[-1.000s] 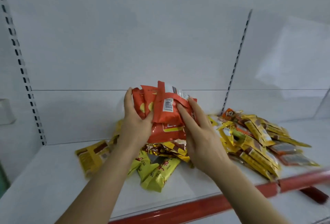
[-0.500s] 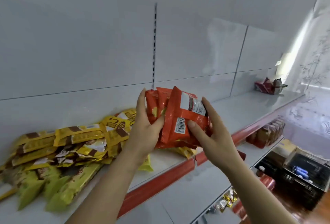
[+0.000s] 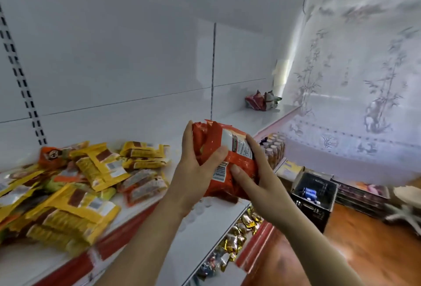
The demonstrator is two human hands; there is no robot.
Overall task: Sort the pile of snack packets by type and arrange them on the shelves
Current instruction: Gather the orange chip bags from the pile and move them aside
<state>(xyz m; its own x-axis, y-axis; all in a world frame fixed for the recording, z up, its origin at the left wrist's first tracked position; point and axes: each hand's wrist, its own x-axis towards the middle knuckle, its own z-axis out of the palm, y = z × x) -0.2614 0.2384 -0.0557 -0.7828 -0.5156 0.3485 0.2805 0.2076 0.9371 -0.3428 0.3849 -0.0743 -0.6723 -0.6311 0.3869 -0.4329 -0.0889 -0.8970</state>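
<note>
A bundle of orange-red snack packets (image 3: 224,149) is held between both hands above the white shelf (image 3: 239,119), right of the pile. My left hand (image 3: 196,171) grips its left side, thumb across the front near the barcode. My right hand (image 3: 257,174) grips its right side, fingers wrapped behind. The mixed pile of yellow, green and orange packets (image 3: 91,171) lies on the shelf at the left. A few red and grey packets (image 3: 262,99) sit at the shelf's far right end.
The shelf has a red front edge (image 3: 127,226). A lower shelf (image 3: 232,240) holds gold-wrapped snacks, and bottles (image 3: 274,146) stand further back. A black crate (image 3: 313,196) sits on the wooden floor at the right, near a patterned curtain (image 3: 364,80).
Both hands have carried the orange-red bundle rightward away from the pile, and my view has turned right, bringing the shelf's far end, crate and floor into sight.
</note>
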